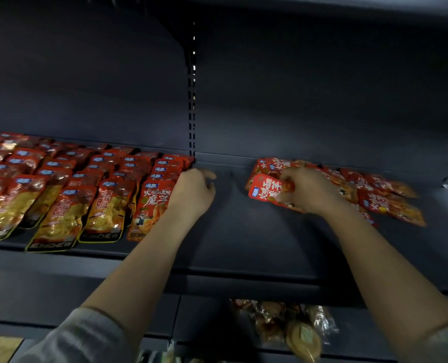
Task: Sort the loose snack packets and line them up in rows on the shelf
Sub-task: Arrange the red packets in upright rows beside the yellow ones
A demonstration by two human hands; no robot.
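On the shelf (244,231), the right hand (309,191) pinches a red snack packet (266,189) at the loose pile (375,195). The left hand (191,192), fingers loosely curled and holding nothing, rests beside the lined-up rows (73,184).

The shelf (244,231) looks like matt dark painted metal. On it, the snack packets (107,203) are glossy, crinkled plastic film catching highlights. Below the shelf, clear shiny wrappers (291,326) glint.
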